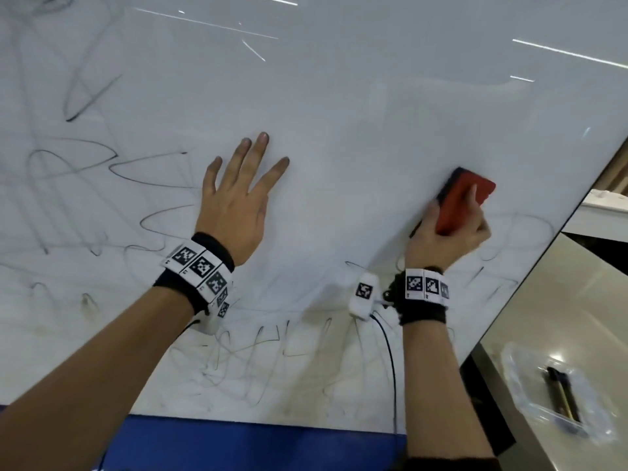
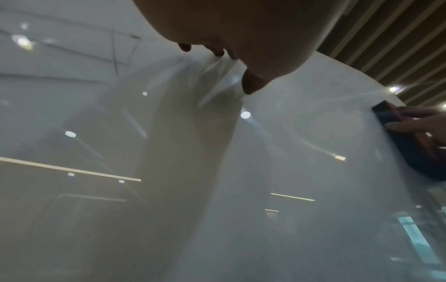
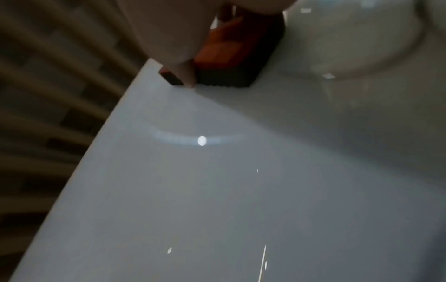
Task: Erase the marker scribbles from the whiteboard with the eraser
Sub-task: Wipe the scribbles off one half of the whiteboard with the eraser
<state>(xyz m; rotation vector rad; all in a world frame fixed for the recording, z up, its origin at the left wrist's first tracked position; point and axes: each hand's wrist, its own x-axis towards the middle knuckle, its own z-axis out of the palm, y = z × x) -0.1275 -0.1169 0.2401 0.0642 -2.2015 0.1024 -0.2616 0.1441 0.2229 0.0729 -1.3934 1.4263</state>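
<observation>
A large whiteboard fills the head view, with black marker scribbles across its left side and lower part. My right hand grips a red eraser with a dark felt base and presses it on the board near the right edge. The right wrist view shows the eraser flat on the whiteboard. My left hand lies flat on the board with fingers spread, left of the eraser. In the left wrist view the eraser appears at far right.
Past the board's right edge is a steel counter with a clear plastic bag holding a dark marker. A blue strip runs below the board's lower edge. A black cable hangs from my right wrist.
</observation>
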